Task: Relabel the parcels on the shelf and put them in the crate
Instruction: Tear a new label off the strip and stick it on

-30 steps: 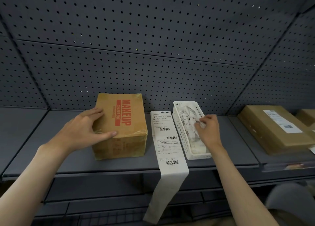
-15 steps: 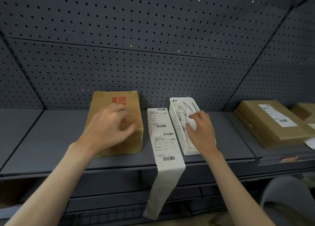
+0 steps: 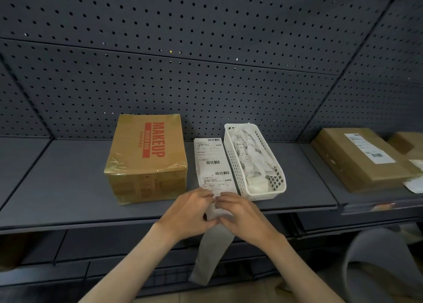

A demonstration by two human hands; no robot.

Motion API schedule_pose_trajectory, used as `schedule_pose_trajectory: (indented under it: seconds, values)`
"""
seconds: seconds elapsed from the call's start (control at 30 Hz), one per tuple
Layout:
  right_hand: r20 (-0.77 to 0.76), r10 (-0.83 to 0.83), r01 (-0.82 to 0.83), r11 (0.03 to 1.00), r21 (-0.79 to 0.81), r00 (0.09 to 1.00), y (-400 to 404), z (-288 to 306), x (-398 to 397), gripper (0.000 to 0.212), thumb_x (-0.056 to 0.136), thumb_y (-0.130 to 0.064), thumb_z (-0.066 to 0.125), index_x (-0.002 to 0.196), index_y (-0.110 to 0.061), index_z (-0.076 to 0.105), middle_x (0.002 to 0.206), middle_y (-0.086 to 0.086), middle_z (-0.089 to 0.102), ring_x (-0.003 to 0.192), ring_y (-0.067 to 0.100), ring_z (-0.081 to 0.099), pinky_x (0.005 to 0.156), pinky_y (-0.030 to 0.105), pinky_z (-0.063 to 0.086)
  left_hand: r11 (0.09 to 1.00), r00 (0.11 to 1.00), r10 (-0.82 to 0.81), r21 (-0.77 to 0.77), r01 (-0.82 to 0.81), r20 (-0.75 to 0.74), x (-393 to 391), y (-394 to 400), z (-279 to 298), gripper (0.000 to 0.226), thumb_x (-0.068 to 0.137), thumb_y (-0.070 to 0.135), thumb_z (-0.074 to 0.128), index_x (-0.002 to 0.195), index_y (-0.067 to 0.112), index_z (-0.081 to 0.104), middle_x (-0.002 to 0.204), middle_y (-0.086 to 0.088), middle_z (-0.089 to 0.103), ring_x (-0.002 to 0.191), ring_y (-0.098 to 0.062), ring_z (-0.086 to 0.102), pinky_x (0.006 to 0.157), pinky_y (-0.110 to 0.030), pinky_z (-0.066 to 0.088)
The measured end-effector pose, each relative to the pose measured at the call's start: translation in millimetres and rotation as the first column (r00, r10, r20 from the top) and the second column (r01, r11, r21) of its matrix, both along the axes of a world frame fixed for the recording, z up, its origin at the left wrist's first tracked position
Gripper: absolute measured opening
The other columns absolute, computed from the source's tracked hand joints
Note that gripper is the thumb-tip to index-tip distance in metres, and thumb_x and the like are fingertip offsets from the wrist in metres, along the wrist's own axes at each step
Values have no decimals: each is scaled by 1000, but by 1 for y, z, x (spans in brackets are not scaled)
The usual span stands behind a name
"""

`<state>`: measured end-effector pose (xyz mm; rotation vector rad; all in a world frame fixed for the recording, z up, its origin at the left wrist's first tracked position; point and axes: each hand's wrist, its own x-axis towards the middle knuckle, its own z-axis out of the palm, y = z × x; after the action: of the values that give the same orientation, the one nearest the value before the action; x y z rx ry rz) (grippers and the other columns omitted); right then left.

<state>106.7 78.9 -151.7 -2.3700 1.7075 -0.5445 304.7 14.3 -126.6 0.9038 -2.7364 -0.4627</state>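
Note:
A taped cardboard parcel printed MAKEUP in red stands on the grey shelf. Right of it lies a long white strip of barcode labels, its tail hanging over the shelf's front edge. My left hand and my right hand meet at the strip near that edge, fingers curled and pinching it from either side. The strip's lower labels are partly hidden under my fingers.
A white slotted basket of crumpled used labels sits right of the strip. A flat labelled parcel lies on the shelf section to the right, with another box behind it. Pegboard backs the shelf.
My left hand left the MAKEUP parcel and my right hand left the basket. Both came down to the label strip at the shelf edge and took hold of it.

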Motion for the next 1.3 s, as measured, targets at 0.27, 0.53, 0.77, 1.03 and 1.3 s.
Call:
schedule_pose_trajectory:
  seconds: [0.27, 0.53, 0.77, 1.03, 1.3]
  values:
    - [42, 24, -28, 995, 95, 999, 1, -5, -6, 33, 98, -37, 65, 124, -17, 73, 144, -5, 59, 141, 4, 43, 114, 29, 40, 995, 997, 18, 102, -11, -71, 1, 0, -18, 54, 82, 55, 67, 119, 16, 68, 124, 5, 62, 119, -10, 53, 97, -32, 49]
    - [122, -26, 24, 999, 21, 992, 5, 10, 4, 24, 105, -27, 55, 109, -14, 75, 109, -6, 71, 104, 7, 63, 87, 33, 54, 991, 974, 98, 107, -77, -203, 6, -3, -24, 45, 77, 46, 77, 111, 20, 62, 111, 13, 53, 102, -6, 52, 84, -24, 47]
    - [279, -128, 145, 989, -38, 952, -2, 22, 4, 19, 102, -17, 61, 111, -10, 76, 106, -4, 74, 100, 6, 66, 89, 32, 55, 942, 913, 285, 263, -209, -293, -1, -1, -13, 39, 78, 53, 74, 68, 22, 53, 68, 10, 53, 67, -9, 53, 55, -21, 37]
    - [366, -141, 145, 989, 18, 920, -4, 30, 5, 22, 98, -26, 68, 114, -12, 76, 105, -7, 72, 100, 4, 67, 89, 32, 55, 818, 796, 359, 575, -17, -487, -10, 0, -21, 33, 84, 22, 78, 67, 26, 50, 59, 9, 38, 58, -9, 36, 57, -31, 31]
    - [404, -128, 135, 991, 13, 906, -4, 36, 8, 20, 95, -27, 73, 109, -12, 79, 103, -11, 70, 98, 6, 67, 86, 32, 56, 832, 800, 317, 554, 23, -510, -8, 2, -27, 15, 85, 21, 76, 87, 24, 61, 65, 7, 42, 62, -10, 42, 60, -34, 38]
